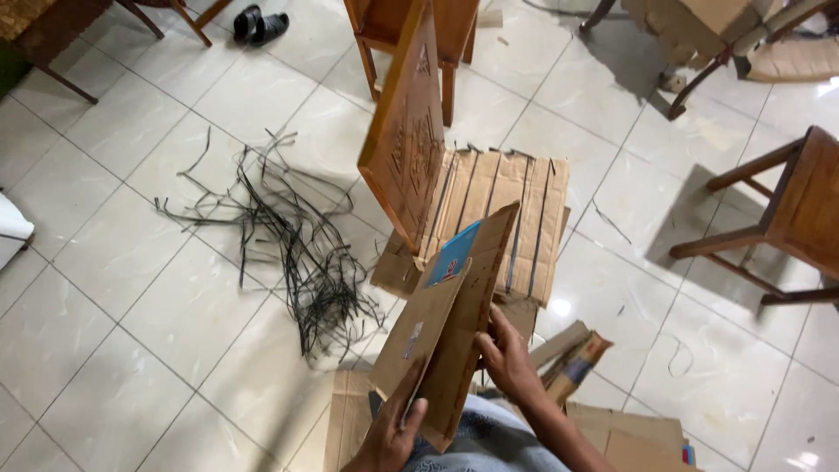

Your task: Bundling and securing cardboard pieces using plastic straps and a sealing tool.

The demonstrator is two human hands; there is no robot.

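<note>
I hold a folded piece of brown cardboard [454,315] upright in front of me, with a blue printed patch near its top. My left hand [391,433] grips its lower edge, thumb over the front. My right hand [507,357] holds it from behind on the right side. Behind the cardboard, a carved wooden panel [406,135] stands tilted on a flat cardboard sheet [516,214] that has several dark strips laid across it.
A tangle of black strips [297,240] lies on the white tiled floor to the left. More cardboard pieces [603,419] lie by my knees. Wooden chairs [786,218] stand at right and at the top, with black sandals [260,24] at the top left.
</note>
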